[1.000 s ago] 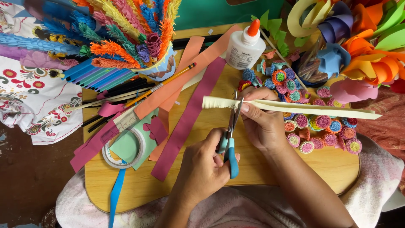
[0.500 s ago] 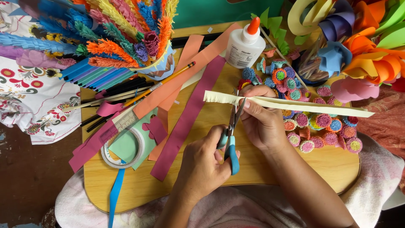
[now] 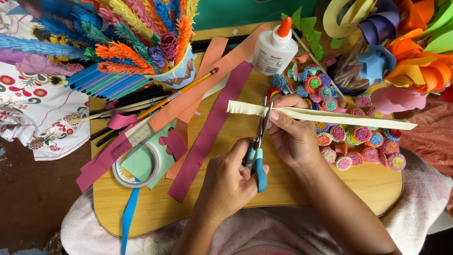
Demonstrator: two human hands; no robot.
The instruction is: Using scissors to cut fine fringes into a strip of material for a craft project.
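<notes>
My left hand (image 3: 230, 182) grips blue-handled scissors (image 3: 257, 158), blades pointing up at a long cream paper strip (image 3: 349, 119). My right hand (image 3: 292, 137) pinches that strip just right of the blades and holds it level above the wooden board (image 3: 302, 189). Left of the scissors, the strip's end (image 3: 245, 108) is cut into a fine fringe. The rest of the strip runs uncut to the right over several small rolled paper flowers (image 3: 363, 137).
Long pink, magenta and salmon paper strips (image 3: 207, 137), a tape roll (image 3: 137, 165), a ruler and a pencil (image 3: 181, 92) lie on the board's left. A white glue bottle (image 3: 274, 49) stands behind. A cup of fringed paper feathers (image 3: 141, 42) stands back left, curled paper shapes (image 3: 406, 52) back right.
The cream strip has slid slightly left through my right hand, and the scissor blades have closed in on it. Both hands stay in nearly the same place.
</notes>
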